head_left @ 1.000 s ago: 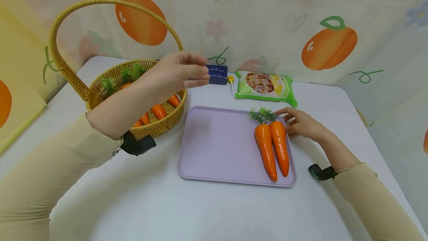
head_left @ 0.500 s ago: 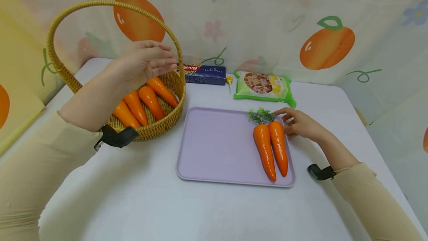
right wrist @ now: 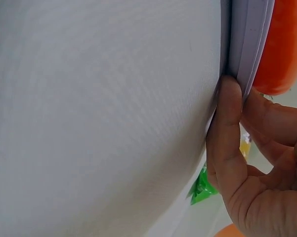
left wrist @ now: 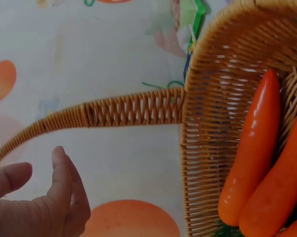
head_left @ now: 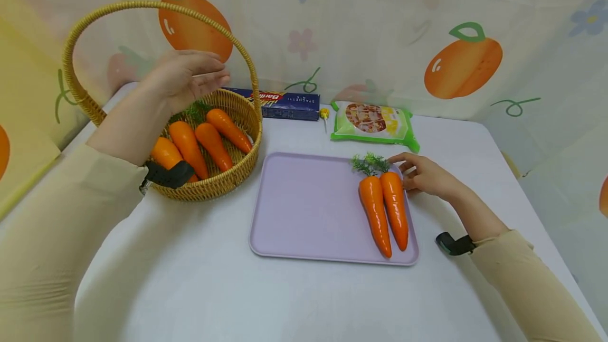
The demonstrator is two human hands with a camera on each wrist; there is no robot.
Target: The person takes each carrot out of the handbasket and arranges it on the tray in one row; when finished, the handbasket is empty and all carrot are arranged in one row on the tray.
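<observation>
Right grip on lilac tray with glossy, tapering orange carrots

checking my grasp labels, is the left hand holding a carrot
No, in the left wrist view the left hand has nothing between its thumb and fingers, and the carrots there lie in the basket.

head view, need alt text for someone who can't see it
A person's empty left hand is raised above a wicker basket of orange carrots, while the right hand grips the right edge of a lilac tray bearing two more carrots. A blue spaghetti box and green-edged packet lie behind.
</observation>
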